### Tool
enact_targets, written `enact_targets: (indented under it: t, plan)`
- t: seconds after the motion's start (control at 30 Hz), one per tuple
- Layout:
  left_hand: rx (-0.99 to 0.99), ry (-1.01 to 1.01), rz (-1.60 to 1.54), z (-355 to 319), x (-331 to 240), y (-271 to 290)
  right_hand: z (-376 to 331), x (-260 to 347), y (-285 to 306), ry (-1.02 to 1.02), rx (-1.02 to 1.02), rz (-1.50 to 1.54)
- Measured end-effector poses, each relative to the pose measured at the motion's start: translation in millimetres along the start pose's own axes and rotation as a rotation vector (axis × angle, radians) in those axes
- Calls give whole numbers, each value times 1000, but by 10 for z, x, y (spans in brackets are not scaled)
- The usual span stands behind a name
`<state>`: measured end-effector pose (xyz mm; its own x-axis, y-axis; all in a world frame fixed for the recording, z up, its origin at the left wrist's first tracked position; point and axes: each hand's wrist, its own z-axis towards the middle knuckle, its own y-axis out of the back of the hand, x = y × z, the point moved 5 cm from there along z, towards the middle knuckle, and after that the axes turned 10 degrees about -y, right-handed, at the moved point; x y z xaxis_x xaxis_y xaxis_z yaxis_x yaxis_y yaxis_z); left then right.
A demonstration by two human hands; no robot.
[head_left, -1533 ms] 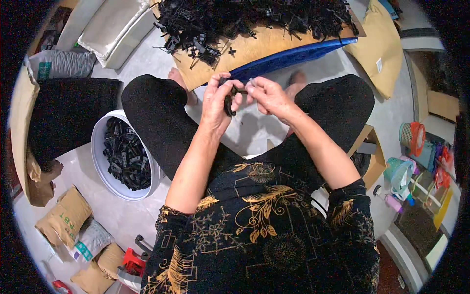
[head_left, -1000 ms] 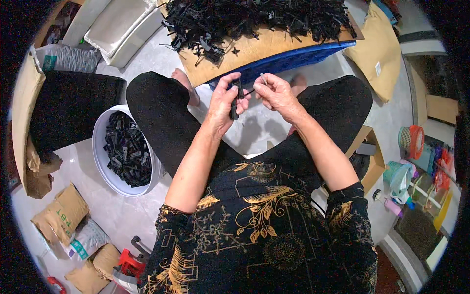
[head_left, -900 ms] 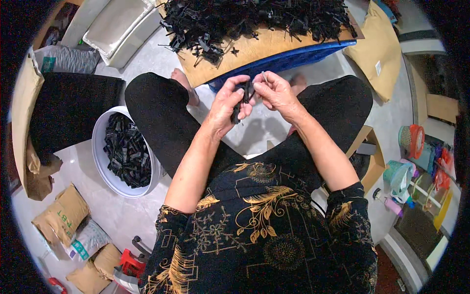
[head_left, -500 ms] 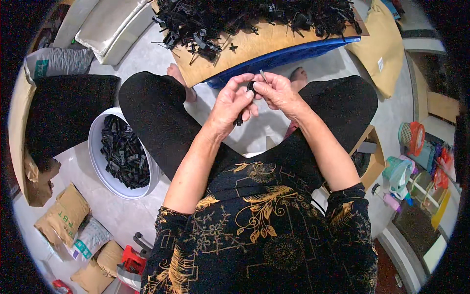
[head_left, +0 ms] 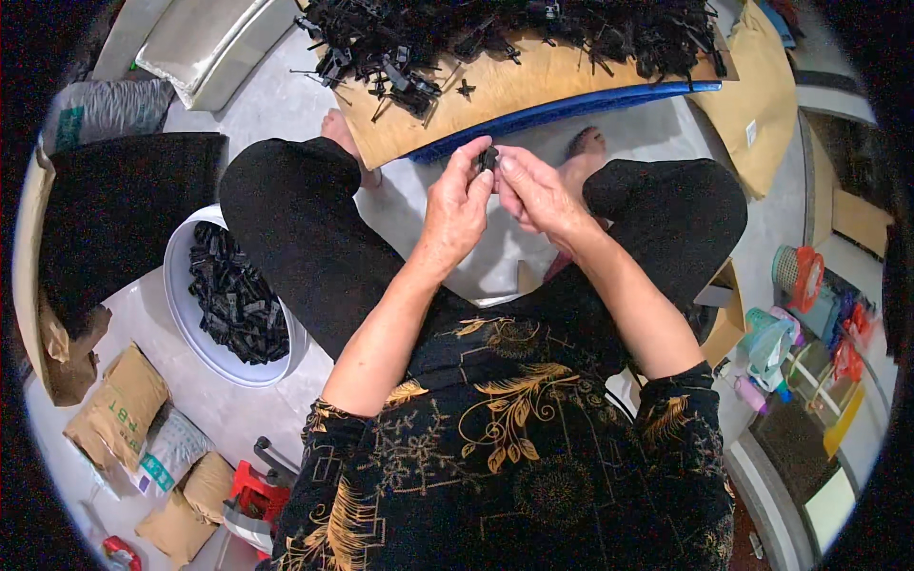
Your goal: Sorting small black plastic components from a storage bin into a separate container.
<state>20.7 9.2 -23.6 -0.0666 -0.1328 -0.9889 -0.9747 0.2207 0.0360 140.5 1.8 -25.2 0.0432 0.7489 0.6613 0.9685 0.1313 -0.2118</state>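
Over the gap between my knees, my left hand (head_left: 457, 205) pinches a small black plastic part (head_left: 488, 158) between thumb and fingertips. My right hand (head_left: 541, 195) is closed right beside it, thumb against the curled fingers, close to the part. Whatever sits inside the right fingers is hidden. Beyond both hands stands a wooden-topped table (head_left: 505, 90) with a heap of black plastic pieces (head_left: 628, 43) on it. By my left knee a white bucket (head_left: 181, 309) holds many small black plastic parts (head_left: 238, 305).
A blue edge (head_left: 571, 103) runs under the tabletop's near side. Brown sacks (head_left: 124, 400) and a red-and-grey device (head_left: 255, 500) lie at lower left. An open cardboard box (head_left: 725, 309) stands by my right thigh, with baskets and bags (head_left: 800, 276) farther right.
The thin grey rod that stuck up from my right fingers no longer shows. My right fingers have curled in, and the black part sits higher in my left fingertips.
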Motion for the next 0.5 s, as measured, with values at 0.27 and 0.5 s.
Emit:
enact_targets:
  t: [0.27, 0.5]
  plan:
    - [-3, -82, 40, 54, 5, -29, 40, 56, -92, 53, 67, 30]
    - [-23, 21, -32, 87, -6, -62, 80, 50, -54, 43, 38, 73]
